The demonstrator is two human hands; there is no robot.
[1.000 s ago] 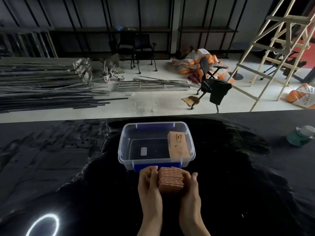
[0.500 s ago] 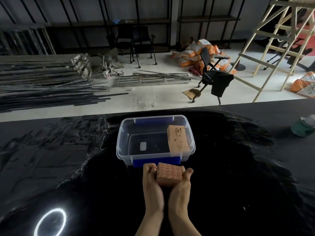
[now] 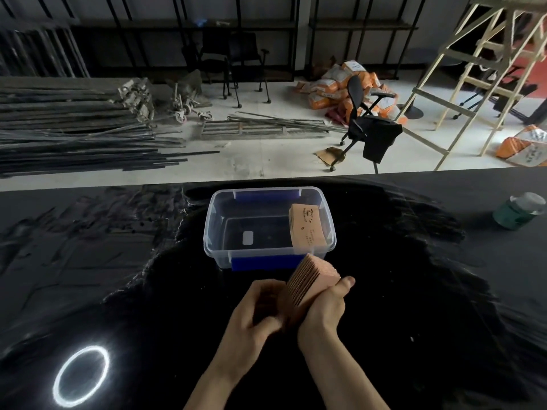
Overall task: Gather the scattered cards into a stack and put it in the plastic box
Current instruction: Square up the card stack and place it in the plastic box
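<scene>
A thick stack of orange-brown cards (image 3: pixel 310 282) is held between my two hands just in front of the clear plastic box (image 3: pixel 217 220). The stack tilts, its top edge leaning right toward the box's near blue latch. My right hand (image 3: pixel 327 309) grips its right side with the thumb up along the edge. My left hand (image 3: pixel 254 315) cups its left face, slightly blurred. Inside the box, a bundle of the same cards (image 3: pixel 306 224) leans against the right wall; the box floor beside it is bare except for a small white label.
The table is covered in black sheeting (image 3: pixel 414 291). A green jar with a pale lid (image 3: pixel 516 213) stands at the far right. A bright ring-light reflection (image 3: pixel 80 375) lies near left. Beyond the table edge are metal bars, chairs and a ladder.
The stack went from being squared flat between both palms to tilted up on its side, leaning right. My left hand shifted along its left face.
</scene>
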